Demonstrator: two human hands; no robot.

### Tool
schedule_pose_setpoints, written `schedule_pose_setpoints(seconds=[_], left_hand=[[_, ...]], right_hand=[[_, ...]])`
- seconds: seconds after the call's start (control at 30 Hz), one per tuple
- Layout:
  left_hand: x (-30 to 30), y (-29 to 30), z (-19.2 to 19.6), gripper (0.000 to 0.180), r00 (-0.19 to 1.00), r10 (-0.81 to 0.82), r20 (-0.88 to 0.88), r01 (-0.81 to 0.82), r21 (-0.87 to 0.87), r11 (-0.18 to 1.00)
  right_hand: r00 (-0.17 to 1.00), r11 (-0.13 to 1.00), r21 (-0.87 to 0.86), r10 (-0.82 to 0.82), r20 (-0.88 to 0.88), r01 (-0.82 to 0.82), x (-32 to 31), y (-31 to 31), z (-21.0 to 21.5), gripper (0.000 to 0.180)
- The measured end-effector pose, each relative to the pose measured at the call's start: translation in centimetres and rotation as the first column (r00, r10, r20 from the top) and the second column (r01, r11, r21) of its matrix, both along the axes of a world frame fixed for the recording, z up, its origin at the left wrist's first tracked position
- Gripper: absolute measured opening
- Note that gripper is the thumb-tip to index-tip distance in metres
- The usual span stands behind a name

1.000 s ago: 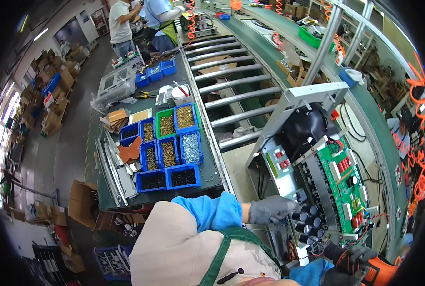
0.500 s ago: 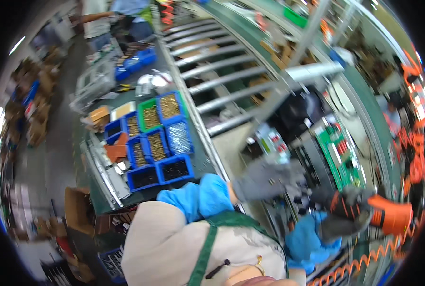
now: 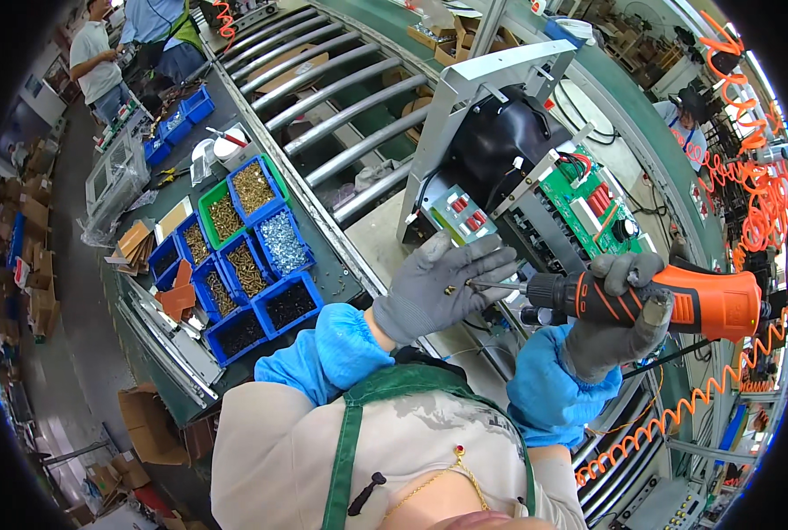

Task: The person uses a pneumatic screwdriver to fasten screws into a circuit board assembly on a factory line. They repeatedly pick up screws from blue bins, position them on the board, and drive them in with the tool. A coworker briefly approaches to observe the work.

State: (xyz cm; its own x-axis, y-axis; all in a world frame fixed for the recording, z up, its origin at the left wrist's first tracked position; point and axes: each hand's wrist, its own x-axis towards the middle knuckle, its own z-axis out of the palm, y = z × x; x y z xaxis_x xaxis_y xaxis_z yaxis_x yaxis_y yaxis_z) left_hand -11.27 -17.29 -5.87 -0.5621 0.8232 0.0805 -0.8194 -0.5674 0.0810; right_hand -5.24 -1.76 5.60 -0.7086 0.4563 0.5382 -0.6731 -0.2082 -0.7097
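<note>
My left hand (image 3: 425,296), in a grey glove, is turned palm up with its fingers stretched out. A few small brass-coloured screws (image 3: 449,290) lie loose on the palm. My right hand (image 3: 619,331), gloved too, is wrapped round an orange and black power screwdriver (image 3: 712,300). Its bit points left and reaches over the left palm, close to the screws; whether it touches one I cannot tell. Just beyond both hands stands a metal-framed unit (image 3: 464,75) with a black rounded part (image 3: 508,132), a green circuit board (image 3: 579,194) and a smaller board (image 3: 458,215).
Blue bins (image 3: 275,309) and a green bin (image 3: 224,216) of screws stand on the bench at left. A roller conveyor (image 3: 341,115) runs beyond them. An orange coiled hose (image 3: 676,411) hangs at right. Other people (image 3: 98,66) stand at far left; one person (image 3: 685,124) is at right.
My view has shifted and steadied, so the bench sits further left. The left palm has opened out to show the screws, and the screwdriver's bit now lies over it.
</note>
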Motion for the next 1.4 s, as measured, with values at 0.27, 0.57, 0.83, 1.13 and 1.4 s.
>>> schedule_pose_setpoints(seconds=[0.27,0.57,0.83,1.13,1.4], left_hand=[[0.7,-1.9,-0.9,0.032,0.932,-0.252,-0.261,0.06,-0.574,0.817],[0.9,-1.2,-1.5,0.023,0.986,-0.087,-0.142,-0.002,-0.537,0.844],[0.8,-0.3,-2.9,0.023,0.978,-0.128,-0.165,0.029,-0.496,0.868],[0.9,-0.2,-2.7,0.019,0.985,-0.143,-0.096,0.088,-0.434,0.896],[1.0,-0.8,-3.0,0.038,0.985,-0.054,-0.161,-0.004,-0.341,0.94]], right_hand=[[0.99,0.993,-0.035,-0.107,0.088,0.11,0.5,0.1,-0.3,0.031],[0.991,0.993,-0.023,-0.117,0.068,0.119,0.4,0.4,-0.5,0.031],[0.989,0.989,-0.036,-0.144,0.044,0.146,1.2,1.1,-0.2,0.03],[0.947,0.947,-0.036,-0.315,0.059,0.318,2.0,0.9,0.3,0.03],[0.964,0.962,-0.114,-0.256,-0.074,0.247,1.7,0.6,-0.2,0.061]])
